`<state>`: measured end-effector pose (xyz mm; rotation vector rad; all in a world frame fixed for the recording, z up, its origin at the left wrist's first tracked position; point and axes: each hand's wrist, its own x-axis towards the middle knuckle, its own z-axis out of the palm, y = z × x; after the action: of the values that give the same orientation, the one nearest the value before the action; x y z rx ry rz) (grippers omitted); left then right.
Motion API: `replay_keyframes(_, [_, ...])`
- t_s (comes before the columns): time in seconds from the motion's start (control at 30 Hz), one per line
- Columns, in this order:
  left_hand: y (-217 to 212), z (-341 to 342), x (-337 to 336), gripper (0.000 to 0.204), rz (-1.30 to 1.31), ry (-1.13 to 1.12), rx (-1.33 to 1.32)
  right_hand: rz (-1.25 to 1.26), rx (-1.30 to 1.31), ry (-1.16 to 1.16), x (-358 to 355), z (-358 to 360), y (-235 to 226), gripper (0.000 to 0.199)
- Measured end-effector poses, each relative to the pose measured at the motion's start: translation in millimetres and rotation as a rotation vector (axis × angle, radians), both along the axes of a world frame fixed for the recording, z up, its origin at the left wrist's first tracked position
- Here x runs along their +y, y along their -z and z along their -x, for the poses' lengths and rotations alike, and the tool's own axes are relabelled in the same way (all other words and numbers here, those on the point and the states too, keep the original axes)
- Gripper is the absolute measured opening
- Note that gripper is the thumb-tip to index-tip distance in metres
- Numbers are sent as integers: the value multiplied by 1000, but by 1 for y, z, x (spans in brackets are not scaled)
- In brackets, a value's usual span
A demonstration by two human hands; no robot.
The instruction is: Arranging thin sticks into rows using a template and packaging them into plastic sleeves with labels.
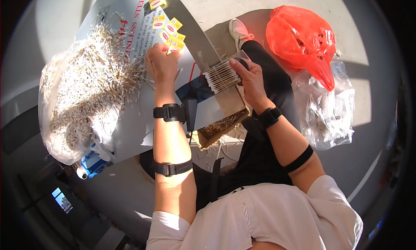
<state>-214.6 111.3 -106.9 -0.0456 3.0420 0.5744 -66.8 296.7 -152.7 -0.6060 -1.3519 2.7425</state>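
Observation:
My left hand point(162, 64) reaches over the sheet-covered table, its fingers closed at the lowest of several small yellow and white cards point(168, 26). My right hand point(250, 79) grips a flat row of cotton swabs point(222, 76) by one end, thumb on top. The row seems to lie in a clear sleeve, though its edges are hard to make out. Under it is a grey metal plate or ledge point(215, 109). Part of my right fingers is hidden beneath the row.
A large heap of loose cotton swabs point(82, 81) spills from a clear bag onto the printed sheet point(130, 124). An open cardboard box point(216, 131) with swabs inside sits by my lap. To the right lie a red plastic bag point(299, 37) and a clear plastic bag point(329, 111).

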Motion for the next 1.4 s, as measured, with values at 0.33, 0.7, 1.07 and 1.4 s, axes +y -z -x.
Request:
replay_keyframes(0.33, [-15,-33,-3,13,-772,-150,-59,55,71,75,-6,2,7,14])
replay_keyframes(0.7, [-3,-110,14,13,-503,6,-38,5,87,93,-10,5,16,15])
replay_keyframes(1.07, [-12,-96,44,12,-376,195,-73,64,38,81,-8,4,12,12])
replay_keyframes(1.4, [-9,-95,48,3,-364,222,-106,60,46,96,-9,4,12,12])
